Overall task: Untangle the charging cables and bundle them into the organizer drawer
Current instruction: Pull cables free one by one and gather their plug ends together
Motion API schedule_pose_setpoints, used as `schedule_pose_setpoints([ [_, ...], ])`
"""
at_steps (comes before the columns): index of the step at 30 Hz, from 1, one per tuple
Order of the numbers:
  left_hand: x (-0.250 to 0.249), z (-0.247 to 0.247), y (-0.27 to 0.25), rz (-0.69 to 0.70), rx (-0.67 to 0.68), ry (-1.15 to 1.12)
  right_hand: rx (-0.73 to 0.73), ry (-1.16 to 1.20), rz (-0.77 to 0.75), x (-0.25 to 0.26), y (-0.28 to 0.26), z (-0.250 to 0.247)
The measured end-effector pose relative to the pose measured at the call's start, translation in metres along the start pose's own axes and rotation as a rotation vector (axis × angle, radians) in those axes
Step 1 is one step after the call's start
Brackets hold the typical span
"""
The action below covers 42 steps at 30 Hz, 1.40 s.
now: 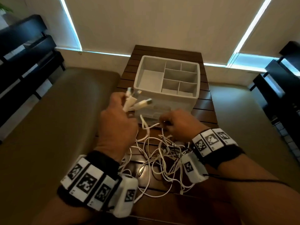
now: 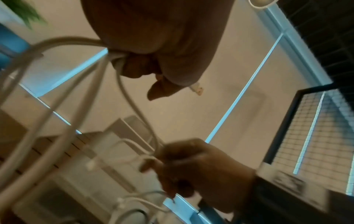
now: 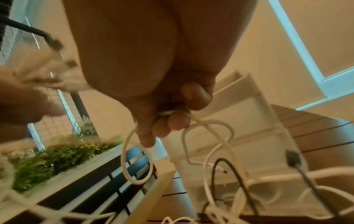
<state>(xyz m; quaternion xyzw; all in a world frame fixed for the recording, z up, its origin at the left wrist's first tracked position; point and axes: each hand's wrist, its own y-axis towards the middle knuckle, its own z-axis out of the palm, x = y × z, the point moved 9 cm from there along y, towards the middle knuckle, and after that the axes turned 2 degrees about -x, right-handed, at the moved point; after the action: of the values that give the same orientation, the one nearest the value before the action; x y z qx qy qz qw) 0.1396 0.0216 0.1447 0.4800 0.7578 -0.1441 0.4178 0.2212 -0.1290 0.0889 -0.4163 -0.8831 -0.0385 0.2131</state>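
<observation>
the tangle of cables [image 1: 159, 156] lay on the slatted wooden table [image 1: 203, 111] between the two wrists, nearer the person than the white organizer [image 1: 167, 82], which stood just beyond both hands on the same table. no single long axis to the pile: loops ran every way, mostly white with at least one black cable mixed in. left hand [image 1: 116, 120] was raised above the left edge of the pile, fingers curled round a bunch of white plug ends [image 1: 138, 101] that fanned out toward the organizer, their cords trailing back down into the tangle. right hand [image 1: 177, 125] sat lower, at the far edge of the pile and just in front of the organizer's drawer fronts, fingers curled and pinching one thin white cable [image 3: 208, 125]; the right wrist view showed it looping out below the fingertips [image 3: 178, 121]. so both hands were closed on cable, neither open. right hand was nearer the drawers, left hand held the gathered ends. top tray compartments looked empty; drawers looked closed, though they were partly hidden. my read: still in the untangling step, nothing bundled yet. next pull likely wants the hands drawn apart so the pinched strand slides free; risk is tightening a knot in the pile
</observation>
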Motion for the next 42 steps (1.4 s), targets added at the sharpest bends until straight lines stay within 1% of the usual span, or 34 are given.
schedule_pose_setpoints([
  [2,-0.017,0.02,-0.008,0.052,0.062,-0.131,-0.016,0.031,-0.027,0.015,0.004,0.0],
  [4,-0.014,0.042,-0.007,0.073,0.153,-0.151,-0.084,0.178,-0.017,0.019,0.003,-0.008],
  [6,0.002,0.059,-0.004,0.036,0.257,-0.163,-0.111,0.292,-0.013,0.016,-0.001,-0.013],
  [10,0.008,0.066,-0.005,0.016,0.362,-0.207,-0.093,0.384,-0.005,0.008,-0.011,-0.007],
  [13,0.004,0.073,-0.012,-0.092,0.546,-0.36,-0.124,0.43,-0.004,0.006,-0.014,-0.009],
  [14,0.002,0.074,-0.012,-0.081,0.58,-0.353,-0.127,0.473,0.011,0.005,-0.015,-0.01],
  [15,0.002,0.072,-0.01,-0.058,0.571,-0.314,-0.134,0.501,0.027,0.002,-0.016,-0.011],
  [17,0.008,0.059,0.001,-0.049,0.464,-0.247,-0.159,0.47,0.067,-0.005,-0.018,-0.015],
  [22,0.048,-0.001,0.029,-0.164,0.163,-0.234,-0.168,0.293,0.265,-0.064,-0.024,-0.012],
  [24,0.061,-0.023,0.033,-0.222,0.075,-0.277,-0.146,0.239,0.331,-0.082,-0.029,-0.003],
  [26,0.067,-0.035,0.034,-0.239,0.085,-0.255,-0.102,0.182,0.387,-0.092,-0.032,0.009],
  [29,0.063,-0.032,0.027,-0.217,0.197,-0.111,-0.044,0.076,0.419,-0.093,-0.031,0.022],
  [30,0.062,-0.033,0.026,-0.197,0.187,-0.037,-0.024,0.028,0.405,-0.089,-0.029,0.024],
  [32,0.051,-0.039,0.024,-0.135,0.097,0.11,0.015,-0.09,0.368,-0.078,-0.026,0.027],
  [34,0.027,-0.043,0.016,-0.047,-0.007,0.161,0.011,-0.175,0.317,-0.062,-0.022,0.028],
  [35,0.014,-0.039,0.01,0.0,-0.02,0.149,-0.012,-0.205,0.283,-0.053,-0.019,0.027],
  [36,0.003,-0.029,0.003,0.032,-0.003,0.12,-0.035,-0.219,0.259,-0.043,-0.017,0.026],
  [38,-0.006,0.0,-0.007,0.051,0.092,0.076,-0.095,-0.187,0.231,-0.026,-0.013,0.021],
  [40,0.001,0.033,-0.011,0.039,0.212,0.056,-0.148,-0.12,0.218,-0.014,-0.01,0.013],
  [42,0.013,0.059,-0.013,0.017,0.326,0.032,-0.199,-0.052,0.169,-0.004,-0.009,0.007],
])
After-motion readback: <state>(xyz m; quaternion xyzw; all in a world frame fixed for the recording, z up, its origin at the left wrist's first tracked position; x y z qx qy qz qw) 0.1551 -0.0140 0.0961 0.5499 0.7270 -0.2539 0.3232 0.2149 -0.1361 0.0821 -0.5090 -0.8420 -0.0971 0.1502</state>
